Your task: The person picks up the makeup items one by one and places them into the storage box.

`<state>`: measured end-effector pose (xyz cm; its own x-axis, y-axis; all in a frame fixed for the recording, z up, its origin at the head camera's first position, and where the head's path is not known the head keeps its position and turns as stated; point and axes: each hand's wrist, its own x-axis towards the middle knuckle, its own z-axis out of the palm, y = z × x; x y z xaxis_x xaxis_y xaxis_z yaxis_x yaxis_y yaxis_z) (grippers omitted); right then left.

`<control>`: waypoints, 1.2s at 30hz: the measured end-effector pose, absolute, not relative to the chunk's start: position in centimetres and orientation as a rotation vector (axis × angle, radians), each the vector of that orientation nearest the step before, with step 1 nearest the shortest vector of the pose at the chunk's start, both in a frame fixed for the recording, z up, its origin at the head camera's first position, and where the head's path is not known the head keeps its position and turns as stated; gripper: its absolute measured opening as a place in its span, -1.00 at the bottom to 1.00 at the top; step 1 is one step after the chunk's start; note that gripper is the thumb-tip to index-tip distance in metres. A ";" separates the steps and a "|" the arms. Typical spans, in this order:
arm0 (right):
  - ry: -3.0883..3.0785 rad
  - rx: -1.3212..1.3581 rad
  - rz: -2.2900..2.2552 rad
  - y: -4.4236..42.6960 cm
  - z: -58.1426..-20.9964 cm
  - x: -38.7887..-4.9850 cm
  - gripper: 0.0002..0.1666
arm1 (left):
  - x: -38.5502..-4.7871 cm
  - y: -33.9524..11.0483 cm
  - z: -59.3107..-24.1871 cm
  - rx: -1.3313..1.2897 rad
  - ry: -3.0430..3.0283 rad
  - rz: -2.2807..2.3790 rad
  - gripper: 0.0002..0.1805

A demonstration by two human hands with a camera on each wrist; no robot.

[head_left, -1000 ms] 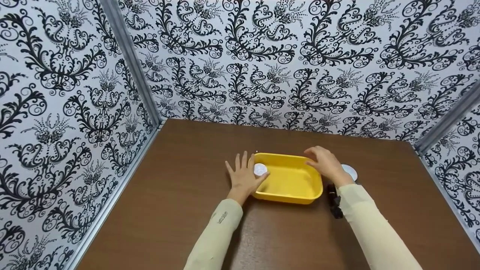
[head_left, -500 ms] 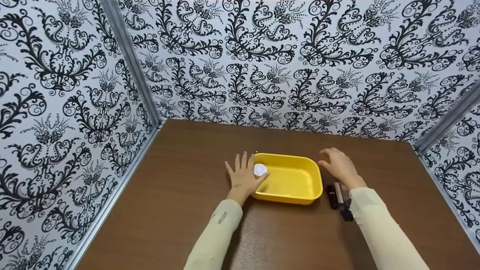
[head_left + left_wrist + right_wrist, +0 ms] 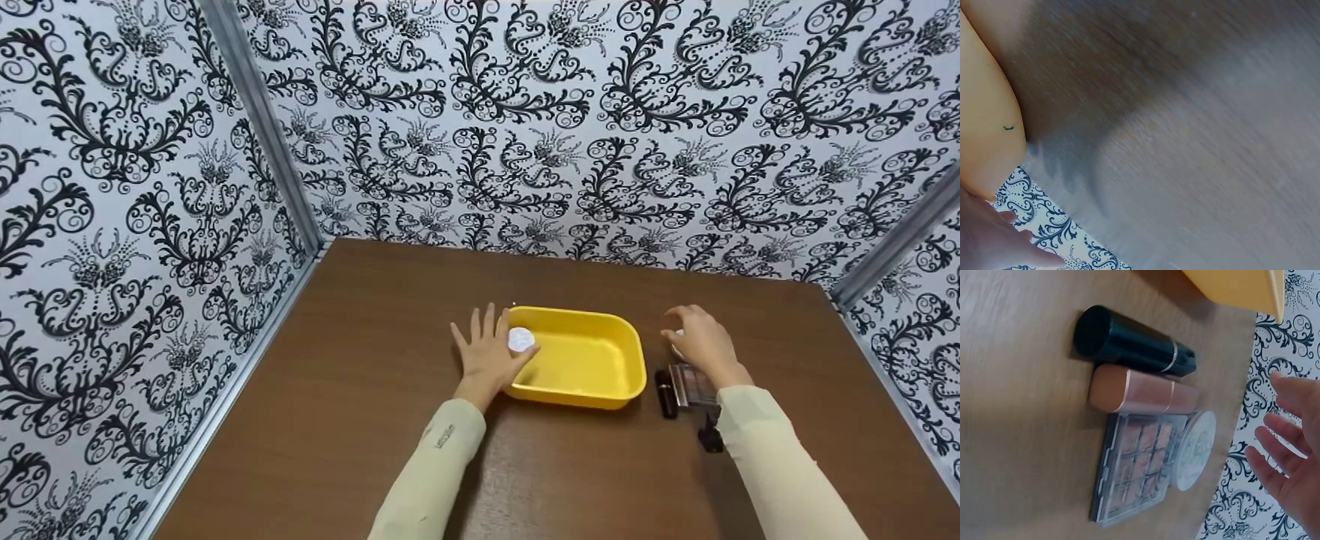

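Note:
My left hand (image 3: 486,356) lies with fingers spread at the left side of a yellow tray (image 3: 581,367). A white round item (image 3: 520,340) shows in the tray between its thumb and index finger; I cannot tell whether they touch it. Right of the tray my right hand (image 3: 703,343) hovers with loosely bent fingers, holding nothing. Below it, a white round compact (image 3: 1195,450) is mostly covered in the head view. Beside the compact lie a clear-lidded makeup palette (image 3: 1137,467), a pinkish lipstick tube (image 3: 1148,391) and a black lipstick tube (image 3: 1129,343).
A brown wooden table (image 3: 360,375) carries everything. Patterned panels (image 3: 525,135) close it off at the back and sides, joined by grey metal posts (image 3: 262,120). A small black object (image 3: 710,435) shows by the right sleeve.
My right hand has moved from the tray's right rim rightward to above the compact. This uncovers the palette and tubes while hiding most of the compact. The left hand stays put.

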<state>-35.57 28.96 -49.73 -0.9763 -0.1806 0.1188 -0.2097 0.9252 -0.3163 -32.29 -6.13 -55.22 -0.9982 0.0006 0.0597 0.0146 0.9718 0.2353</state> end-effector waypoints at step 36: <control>-3.009 0.133 0.543 32.5 -53.4 -34.3 -0.31 | -32.4 -6.1 -55.6 -0.008 -3.030 -0.309 0.04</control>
<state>-34.34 32.49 -53.37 -0.9930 -0.0707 0.0948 -0.0994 0.9334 -0.3448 -32.43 -6.12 -55.56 -0.9954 -0.0044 0.0962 0.0151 0.9794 0.2012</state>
